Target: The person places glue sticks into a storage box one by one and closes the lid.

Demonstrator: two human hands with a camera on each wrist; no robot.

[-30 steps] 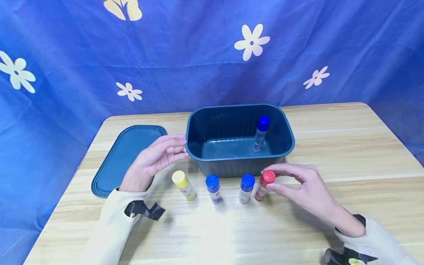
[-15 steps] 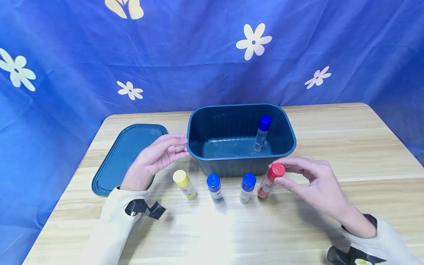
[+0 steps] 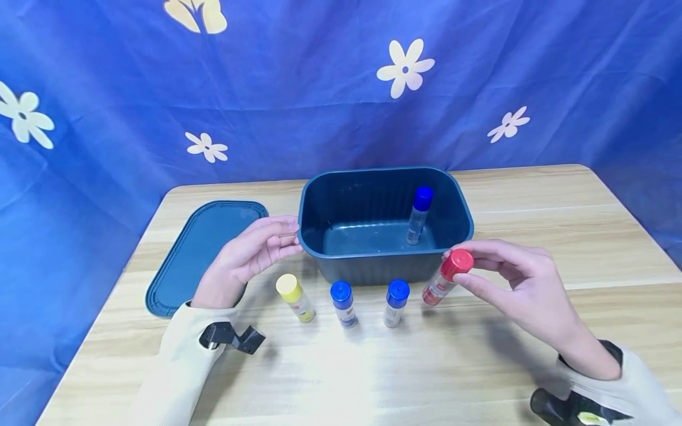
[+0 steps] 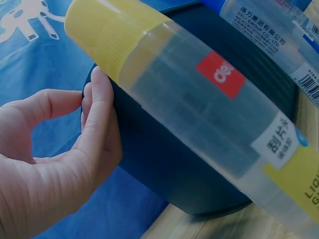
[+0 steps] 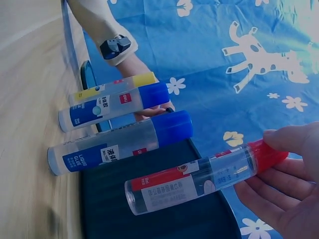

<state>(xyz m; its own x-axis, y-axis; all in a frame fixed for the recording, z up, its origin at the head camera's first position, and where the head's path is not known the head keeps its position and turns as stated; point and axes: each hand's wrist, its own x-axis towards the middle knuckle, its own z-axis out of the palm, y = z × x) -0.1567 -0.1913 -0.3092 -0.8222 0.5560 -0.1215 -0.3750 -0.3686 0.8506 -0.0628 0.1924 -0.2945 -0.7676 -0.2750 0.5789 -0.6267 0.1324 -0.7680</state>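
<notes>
A red-capped liquid glue bottle (image 5: 189,177) is pinched at its cap by my right hand (image 3: 524,287). It tilts, lifted off the table in front of the dark teal plastic box (image 3: 373,269). My left hand (image 3: 261,251) grips the box's left rim, thumb at the edge and fingers along the outer wall (image 4: 102,119). Inside the box, a blue-capped glue bottle (image 3: 417,219) leans at the right. In front stand a yellow-capped glue bottle (image 3: 296,299) and two blue-capped glue bottles, one at the middle (image 3: 343,305) and one farther right (image 3: 396,303).
A dark teal lid (image 3: 205,254) lies flat on the wooden table (image 3: 559,236), left of the box and partly under the left forearm. A blue curtain (image 3: 319,89) with white flowers hangs behind the table.
My right hand has lifted the red-capped glue bottle off the table and moved it right and slightly up, tilting it. My left hand stays at the box rim.
</notes>
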